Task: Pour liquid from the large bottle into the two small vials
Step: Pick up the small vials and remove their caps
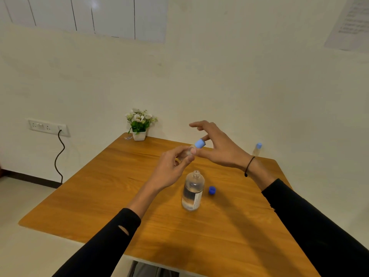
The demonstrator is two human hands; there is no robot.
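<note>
The large clear bottle (193,190) stands upright and uncapped in the middle of the wooden table (103,192), partly filled with clear liquid. Its dark blue cap (212,190) lies just right of it. Above the bottle, my left hand (175,168) holds a small clear vial (187,152), tilted toward the right. My right hand (217,146) pinches that vial's light blue cap (200,143) between thumb and finger, at the vial's mouth. A second small vial (257,149) with a light blue cap stands upright at the table's far right edge.
A small white pot of white flowers (139,124) sits at the table's far edge against the wall. A wall socket (48,127) with a black cable hangs at the left. The table's right corner lies near my right forearm.
</note>
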